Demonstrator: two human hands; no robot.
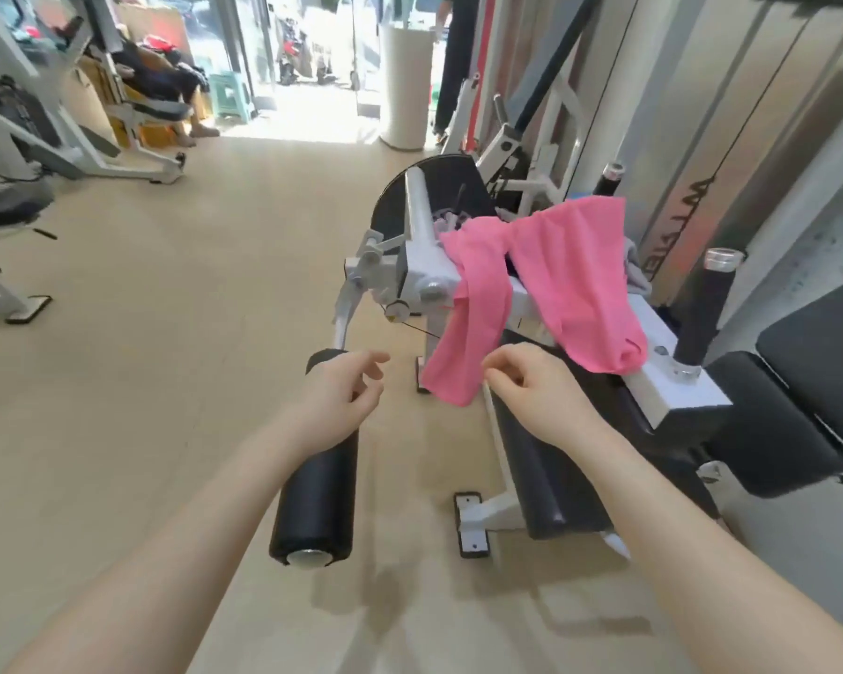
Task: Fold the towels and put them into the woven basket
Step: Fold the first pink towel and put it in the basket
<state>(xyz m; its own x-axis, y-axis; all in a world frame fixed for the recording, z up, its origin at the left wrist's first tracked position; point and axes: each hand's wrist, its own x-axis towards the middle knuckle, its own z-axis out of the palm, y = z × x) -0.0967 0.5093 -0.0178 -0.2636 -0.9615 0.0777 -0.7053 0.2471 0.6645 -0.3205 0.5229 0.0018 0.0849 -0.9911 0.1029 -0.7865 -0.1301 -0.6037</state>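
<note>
A pink towel hangs draped over the white frame of a gym machine, with one end dangling down at the left and another over the white block at the right. My right hand is just below the left dangling end, fingers loosely curled, close to the cloth's lower edge; whether it touches the towel is unclear. My left hand hovers over a black foam roller pad, fingers loosely curled and holding nothing. A bit of grey cloth shows behind the pink towel. No woven basket is in view.
The machine's black seat pads fill the right side. Other gym machines stand at the far left. Tan floor stretches ahead to a bright doorway, where a person stands by a white column.
</note>
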